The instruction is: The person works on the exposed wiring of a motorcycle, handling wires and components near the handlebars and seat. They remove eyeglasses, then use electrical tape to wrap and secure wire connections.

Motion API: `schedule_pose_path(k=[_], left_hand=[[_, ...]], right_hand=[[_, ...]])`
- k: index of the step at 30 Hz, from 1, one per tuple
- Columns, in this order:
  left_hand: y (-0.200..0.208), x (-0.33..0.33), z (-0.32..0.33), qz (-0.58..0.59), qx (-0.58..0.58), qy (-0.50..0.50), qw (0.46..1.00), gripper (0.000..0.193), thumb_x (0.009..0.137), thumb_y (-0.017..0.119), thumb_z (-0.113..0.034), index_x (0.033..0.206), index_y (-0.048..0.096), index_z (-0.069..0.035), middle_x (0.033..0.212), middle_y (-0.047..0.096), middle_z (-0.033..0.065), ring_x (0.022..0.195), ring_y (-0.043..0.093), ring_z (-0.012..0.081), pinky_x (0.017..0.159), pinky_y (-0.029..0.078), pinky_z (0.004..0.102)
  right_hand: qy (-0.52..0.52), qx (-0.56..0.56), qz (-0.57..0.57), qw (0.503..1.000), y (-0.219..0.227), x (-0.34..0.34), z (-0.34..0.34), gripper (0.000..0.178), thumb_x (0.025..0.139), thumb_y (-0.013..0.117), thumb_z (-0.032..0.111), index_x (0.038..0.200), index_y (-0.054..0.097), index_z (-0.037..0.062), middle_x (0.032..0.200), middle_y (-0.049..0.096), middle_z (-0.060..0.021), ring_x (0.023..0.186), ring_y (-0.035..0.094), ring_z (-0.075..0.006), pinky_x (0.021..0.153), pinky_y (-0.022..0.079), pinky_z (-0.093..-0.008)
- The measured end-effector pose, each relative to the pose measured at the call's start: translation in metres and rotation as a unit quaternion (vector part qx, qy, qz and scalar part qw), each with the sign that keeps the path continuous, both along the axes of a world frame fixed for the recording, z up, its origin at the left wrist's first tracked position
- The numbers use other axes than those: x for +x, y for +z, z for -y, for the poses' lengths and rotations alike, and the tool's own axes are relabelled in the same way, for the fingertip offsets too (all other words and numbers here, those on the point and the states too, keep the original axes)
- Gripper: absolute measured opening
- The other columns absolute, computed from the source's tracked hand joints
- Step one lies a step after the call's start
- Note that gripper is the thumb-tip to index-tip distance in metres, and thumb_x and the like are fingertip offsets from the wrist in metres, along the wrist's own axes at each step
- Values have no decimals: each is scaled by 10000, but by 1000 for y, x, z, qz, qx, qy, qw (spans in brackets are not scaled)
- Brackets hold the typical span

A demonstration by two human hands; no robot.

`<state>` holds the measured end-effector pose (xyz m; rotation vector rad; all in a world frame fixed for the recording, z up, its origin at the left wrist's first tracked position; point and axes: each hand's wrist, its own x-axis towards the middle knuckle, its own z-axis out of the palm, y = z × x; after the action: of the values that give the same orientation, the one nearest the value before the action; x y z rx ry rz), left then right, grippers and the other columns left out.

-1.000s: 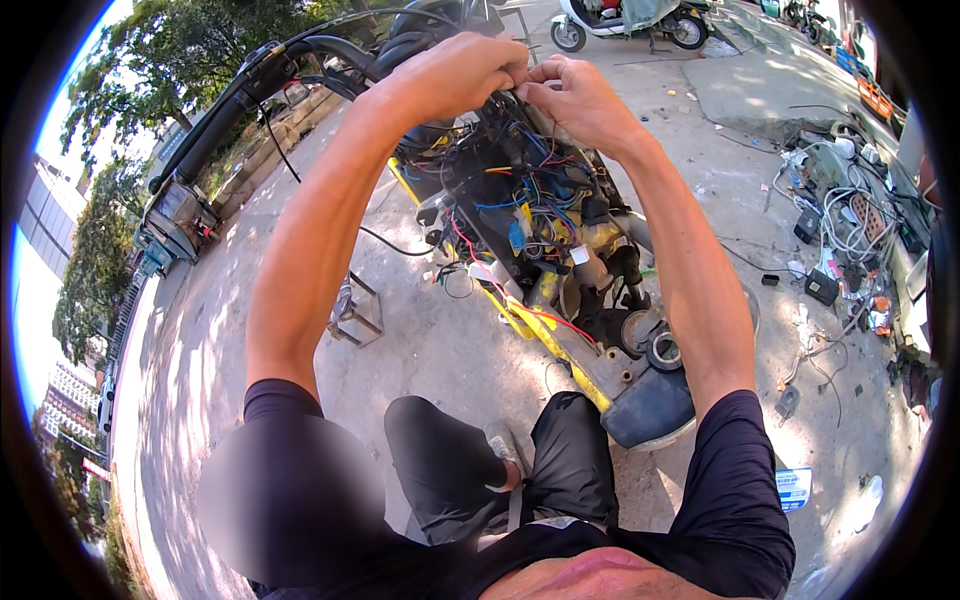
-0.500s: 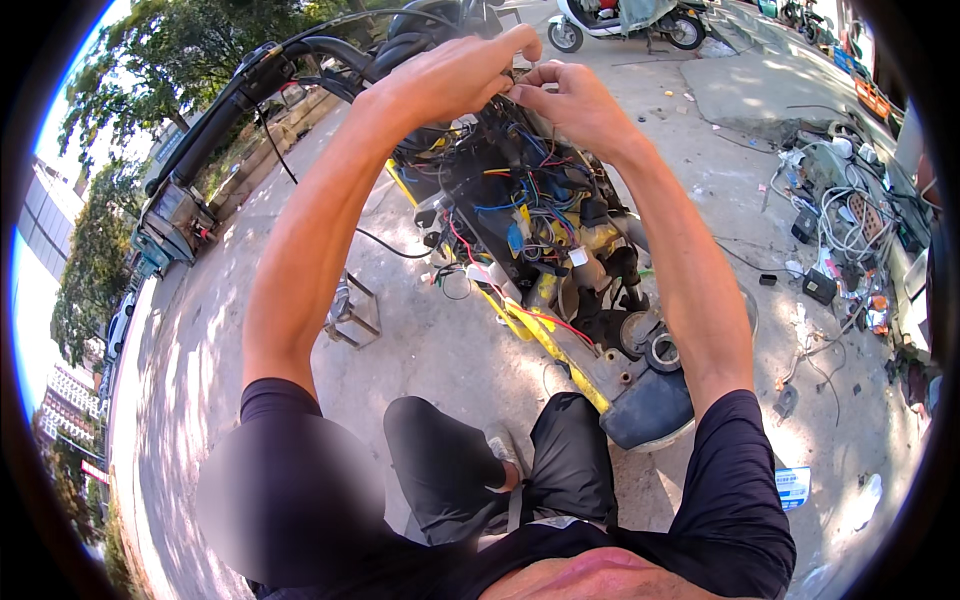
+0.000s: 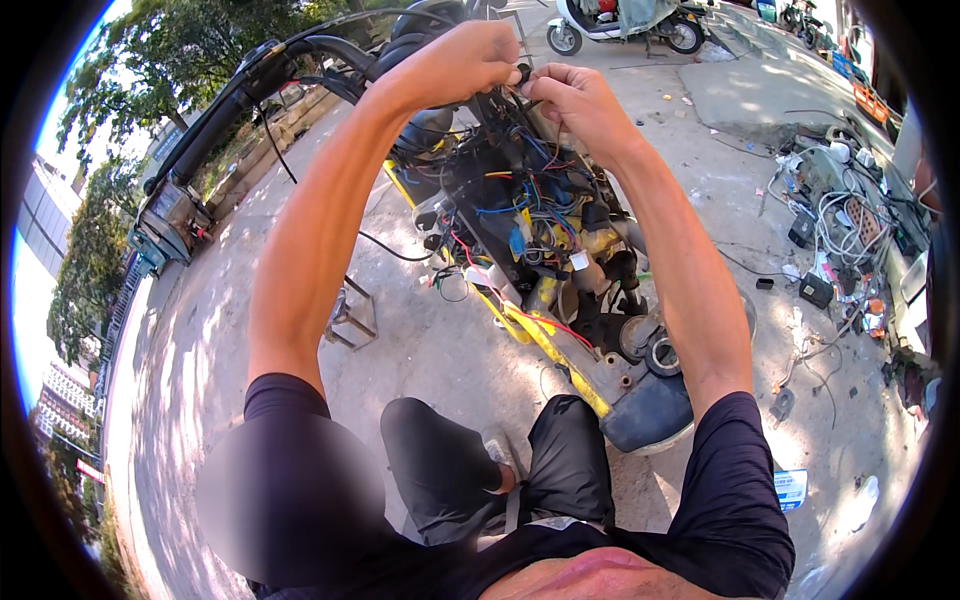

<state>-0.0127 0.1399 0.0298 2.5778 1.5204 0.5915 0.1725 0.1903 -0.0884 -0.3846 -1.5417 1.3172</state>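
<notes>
Both my hands are raised over the front of a stripped scooter with a yellow frame (image 3: pixel 562 365), close to its handlebar (image 3: pixel 335 50). My left hand (image 3: pixel 475 58) is closed, thumb and fingers pinched at a small dark piece (image 3: pixel 522 76) whose kind I cannot make out. My right hand (image 3: pixel 572 98) pinches at the same piece from the other side, its fingertips almost touching the left thumb. Below them a tangle of coloured wires (image 3: pixel 520 200) spills from the open body. A red wire (image 3: pixel 555 327) runs back along the frame.
Around my legs, a small metal stool (image 3: pixel 352 315) stands left of the scooter, whose black rear part (image 3: pixel 650 410) lies at my right knee. Cables and scrap parts (image 3: pixel 850 225) are heaped along the right. A white parked scooter (image 3: pixel 625 28) stands beyond my hands.
My left hand's fingers have curled in, and the hands have drawn slightly apart. The small dark piece now shows between the fingertips.
</notes>
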Motion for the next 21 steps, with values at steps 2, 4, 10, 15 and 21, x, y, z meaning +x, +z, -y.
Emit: schedule_pose_path(k=[2,4,10,15,21], left_hand=[[-9,-7,0,35,19,-11,999,126,994,707,-115,1033,608,-47,829,662,-20,705,521,44,571,395,262],[-15,-16,-2,44,42,-19,998,128,996,709,-120,1027,612,-43,848,672,-24,712,522,41,581,409,257],[-15,-17,4,46,26,-95,994,174,1001,729,-119,1154,735,-36,1045,763,4,883,648,74,728,520,279],[-21,-16,0,-39,108,-78,990,182,988,724,-128,1140,771,-38,1104,784,62,945,725,193,814,558,361],[-33,-11,8,-194,294,-76,933,137,984,684,-115,1092,727,-42,1020,706,130,964,709,379,818,563,465]], right_hand=[[25,-35,-7,999,3,2,5,163,974,719,200,1036,758,55,800,570,63,704,487,-35,612,365,-232],[19,-50,2,999,3,-1,6,112,1016,684,214,978,721,115,719,507,98,625,398,1,542,253,-216],[36,-49,13,998,1,3,-1,115,1026,691,216,1012,729,109,727,519,92,623,398,5,529,260,-215],[22,-18,41,999,0,1,-2,146,1029,720,229,1082,751,97,753,550,86,639,427,-5,556,310,-211],[8,26,76,997,2,4,-3,209,1019,757,243,1109,750,55,802,598,66,699,510,-39,620,420,-233]])
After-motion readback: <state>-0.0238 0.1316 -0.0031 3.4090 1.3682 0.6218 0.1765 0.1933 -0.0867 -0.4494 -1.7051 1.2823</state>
